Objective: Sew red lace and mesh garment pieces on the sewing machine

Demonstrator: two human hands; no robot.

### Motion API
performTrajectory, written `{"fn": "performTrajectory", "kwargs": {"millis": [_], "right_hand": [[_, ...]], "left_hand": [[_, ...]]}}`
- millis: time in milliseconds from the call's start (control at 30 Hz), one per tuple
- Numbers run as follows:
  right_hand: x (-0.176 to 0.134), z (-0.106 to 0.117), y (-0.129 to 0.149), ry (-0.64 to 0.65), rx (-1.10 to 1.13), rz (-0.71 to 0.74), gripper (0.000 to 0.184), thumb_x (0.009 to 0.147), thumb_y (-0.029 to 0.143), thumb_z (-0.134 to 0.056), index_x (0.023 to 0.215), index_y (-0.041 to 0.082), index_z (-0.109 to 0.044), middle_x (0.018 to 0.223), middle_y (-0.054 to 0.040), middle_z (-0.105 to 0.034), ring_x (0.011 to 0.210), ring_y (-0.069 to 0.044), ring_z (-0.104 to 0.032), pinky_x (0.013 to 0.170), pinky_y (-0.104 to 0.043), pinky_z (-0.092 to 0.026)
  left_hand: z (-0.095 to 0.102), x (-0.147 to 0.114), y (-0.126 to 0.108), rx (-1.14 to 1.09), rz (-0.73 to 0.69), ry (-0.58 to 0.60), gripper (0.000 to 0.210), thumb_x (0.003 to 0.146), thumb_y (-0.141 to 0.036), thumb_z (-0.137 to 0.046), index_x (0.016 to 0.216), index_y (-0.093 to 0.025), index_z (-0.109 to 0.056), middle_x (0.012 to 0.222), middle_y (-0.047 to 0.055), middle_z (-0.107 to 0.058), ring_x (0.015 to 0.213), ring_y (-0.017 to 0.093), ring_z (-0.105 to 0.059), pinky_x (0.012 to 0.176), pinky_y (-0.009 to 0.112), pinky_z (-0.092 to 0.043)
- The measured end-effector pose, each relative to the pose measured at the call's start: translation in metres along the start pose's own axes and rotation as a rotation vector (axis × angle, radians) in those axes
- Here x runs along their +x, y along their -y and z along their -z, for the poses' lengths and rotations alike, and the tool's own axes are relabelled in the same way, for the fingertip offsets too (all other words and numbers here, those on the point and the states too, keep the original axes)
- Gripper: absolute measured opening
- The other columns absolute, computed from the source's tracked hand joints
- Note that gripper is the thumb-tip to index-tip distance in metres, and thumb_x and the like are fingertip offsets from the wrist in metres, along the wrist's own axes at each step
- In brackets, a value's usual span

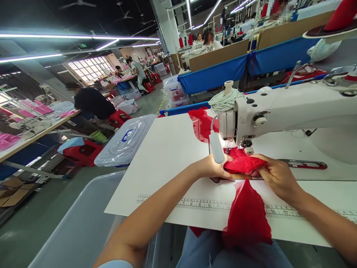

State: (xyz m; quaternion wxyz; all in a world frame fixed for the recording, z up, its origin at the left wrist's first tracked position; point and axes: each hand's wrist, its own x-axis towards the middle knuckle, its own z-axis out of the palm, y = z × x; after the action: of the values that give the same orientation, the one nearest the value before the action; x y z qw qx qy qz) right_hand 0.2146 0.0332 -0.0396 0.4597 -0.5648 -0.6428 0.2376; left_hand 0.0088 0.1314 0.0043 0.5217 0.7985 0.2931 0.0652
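Observation:
A piece of red lace fabric [241, 163] lies under the needle area of a white sewing machine [279, 111]. My right hand [279, 176] pinches its right end between thumb and fingers. At its left end is my left hand [213, 165], closed against the cloth, with the fingers partly hidden by the white lamp [216, 147] and the fabric. Below my hands, a sheer red piece [248, 212] hangs over the table's front edge onto my lap. More red fabric [202, 124] lies behind the needle.
A ruler scale [200, 204] runs along the white table [156, 163]. Thread snips or a similar red-black tool [306, 164] lies at right. A clear lidded box [125, 141] and a large plastic bin [80, 216] stand left. Co-workers sit at other machines beyond.

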Motion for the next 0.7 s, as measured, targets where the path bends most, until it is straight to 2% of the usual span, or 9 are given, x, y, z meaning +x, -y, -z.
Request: {"fn": "performTrajectory", "kwargs": {"millis": [100, 167, 267, 367, 467, 533, 600, 700], "right_hand": [[0.000, 0.000, -0.001, -0.006, 0.000, 0.059, 0.043, 0.096, 0.062, -0.046, 0.101, 0.026, -0.069, 0.059, 0.0009, -0.066, 0.051, -0.017, -0.065, 0.055, -0.030, -0.059], [0.000, 0.002, -0.003, 0.001, -0.007, 0.149, 0.035, 0.099, 0.052, -0.046, 0.103, 0.027, -0.069, 0.061, 0.0015, -0.068, 0.052, -0.017, -0.066, 0.055, -0.028, -0.057], [0.000, 0.005, -0.008, 0.071, -0.080, 0.350, 0.025, 0.100, 0.031, -0.044, 0.105, 0.026, -0.068, 0.082, -0.0026, -0.075, 0.071, -0.019, -0.072, 0.063, -0.027, -0.057], [0.000, 0.006, -0.015, 0.175, -0.274, 0.522, 0.036, 0.087, 0.010, -0.043, 0.110, 0.025, -0.066, 0.104, -0.0064, -0.075, 0.088, -0.021, -0.072, 0.070, -0.028, -0.055], [-0.001, 0.002, -0.019, 0.118, -0.496, 0.600, 0.055, 0.068, -0.003, -0.042, 0.111, 0.024, -0.064, 0.102, -0.0059, -0.072, 0.080, -0.020, -0.068, 0.062, -0.027, -0.050], [0.000, -0.001, -0.018, 0.087, -0.584, 0.621, 0.053, 0.061, -0.007, -0.040, 0.099, 0.023, -0.063, 0.092, -0.0036, -0.069, 0.073, -0.018, -0.063, 0.057, -0.027, -0.044], [0.000, -0.004, -0.016, 0.088, -0.616, 0.644, 0.045, 0.062, -0.009, -0.039, 0.087, 0.023, -0.059, 0.085, -0.0021, -0.065, 0.069, -0.017, -0.058, 0.056, -0.028, -0.038], [0.003, -0.004, -0.012, 0.101, -0.591, 0.711, 0.039, 0.070, -0.010, -0.036, 0.082, 0.021, -0.055, 0.099, -0.0042, -0.068, 0.074, -0.016, -0.059, 0.058, -0.028, -0.037]], "left_hand": [[-0.005, -0.001, 0.003, 0.116, -0.112, -0.014, 0.048, 0.071, -0.036, -0.082, 0.057, -0.019, -0.040, 0.062, -0.006, -0.041, 0.058, 0.010, -0.039, 0.055, 0.024, -0.033], [-0.008, -0.004, 0.005, 0.208, -0.183, -0.069, 0.045, 0.079, -0.029, -0.076, 0.057, -0.019, -0.037, 0.065, -0.005, -0.043, 0.064, 0.011, -0.042, 0.060, 0.025, -0.037], [-0.014, -0.011, 0.012, 0.360, -0.277, -0.154, 0.031, 0.082, -0.015, -0.067, 0.062, -0.019, -0.043, 0.074, -0.001, -0.052, 0.075, 0.014, -0.050, 0.072, 0.026, -0.043], [-0.021, -0.017, 0.022, 0.515, -0.351, -0.224, 0.017, 0.080, -0.008, -0.060, 0.070, -0.019, -0.054, 0.079, 0.001, -0.058, 0.077, 0.016, -0.052, 0.075, 0.028, -0.045], [-0.026, -0.021, 0.031, 0.642, -0.402, -0.275, 0.017, 0.083, -0.007, -0.054, 0.071, -0.019, -0.060, 0.077, 0.003, -0.059, 0.073, 0.016, -0.052, 0.070, 0.029, -0.044], [-0.029, -0.022, 0.035, 0.706, -0.427, -0.302, 0.020, 0.085, -0.008, -0.052, 0.071, -0.018, -0.062, 0.074, 0.003, -0.058, 0.070, 0.015, -0.051, 0.066, 0.029, -0.042], [-0.032, -0.023, 0.036, 0.757, -0.444, -0.328, 0.023, 0.087, -0.007, -0.051, 0.073, -0.018, -0.065, 0.073, 0.003, -0.058, 0.068, 0.015, -0.050, 0.062, 0.028, -0.040], [-0.033, -0.027, 0.033, 0.826, -0.465, -0.364, 0.025, 0.090, -0.006, -0.050, 0.080, -0.018, -0.069, 0.074, 0.003, -0.059, 0.067, 0.014, -0.050, 0.059, 0.027, -0.037]]}}
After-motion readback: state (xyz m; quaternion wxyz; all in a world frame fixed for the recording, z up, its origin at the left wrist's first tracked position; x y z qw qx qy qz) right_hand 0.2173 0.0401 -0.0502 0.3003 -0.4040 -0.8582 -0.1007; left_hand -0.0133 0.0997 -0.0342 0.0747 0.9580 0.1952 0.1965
